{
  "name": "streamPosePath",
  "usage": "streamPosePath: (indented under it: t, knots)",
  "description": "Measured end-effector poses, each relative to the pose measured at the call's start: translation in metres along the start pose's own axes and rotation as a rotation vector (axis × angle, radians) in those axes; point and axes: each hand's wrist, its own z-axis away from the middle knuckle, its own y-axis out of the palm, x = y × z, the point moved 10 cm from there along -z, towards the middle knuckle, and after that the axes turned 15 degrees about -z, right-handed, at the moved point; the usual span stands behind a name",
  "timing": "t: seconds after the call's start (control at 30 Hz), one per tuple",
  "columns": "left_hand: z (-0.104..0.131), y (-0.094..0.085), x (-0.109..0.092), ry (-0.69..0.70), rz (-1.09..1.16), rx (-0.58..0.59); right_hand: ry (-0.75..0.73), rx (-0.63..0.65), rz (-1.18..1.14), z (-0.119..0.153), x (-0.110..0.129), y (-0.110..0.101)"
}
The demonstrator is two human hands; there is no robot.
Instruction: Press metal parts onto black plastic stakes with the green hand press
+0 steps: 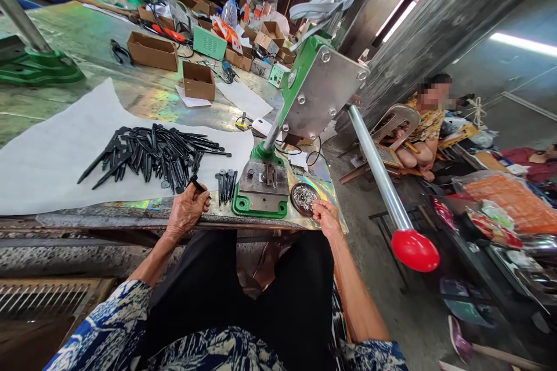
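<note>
My left hand grips a black plastic stake at the table's front edge. Just beyond it, a heap of similar black stakes lies on white sheeting. A small row of stakes rests beside the green hand press, between it and my left hand. My right hand has its fingers pinched at the rim of a round dish full of small silvery metal pieces. Whether a piece is between those fingertips is too small to see.
The press's lever with a red knob juts out to the right over the floor. Cardboard boxes, a green device and pliers stand farther back. Another press base is at far left. A person sits at right.
</note>
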Motion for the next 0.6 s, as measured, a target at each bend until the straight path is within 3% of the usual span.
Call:
streamPosePath:
  t: [0.23, 0.4, 0.6]
  knots:
    - [-0.001, 0.002, 0.004, 0.04, 0.015, -0.028, -0.032, 0.011, -0.055, 0.014, 0.009, -0.005]
    - [-0.003, 0.002, 0.008, -0.01, 0.061, 0.003, -0.052, 0.009, -0.109, 0.023, 0.011, -0.009]
    - [-0.002, 0.0, 0.007, -0.032, 0.072, -0.011, -0.049, 0.029, -0.204, 0.037, 0.002, -0.005]
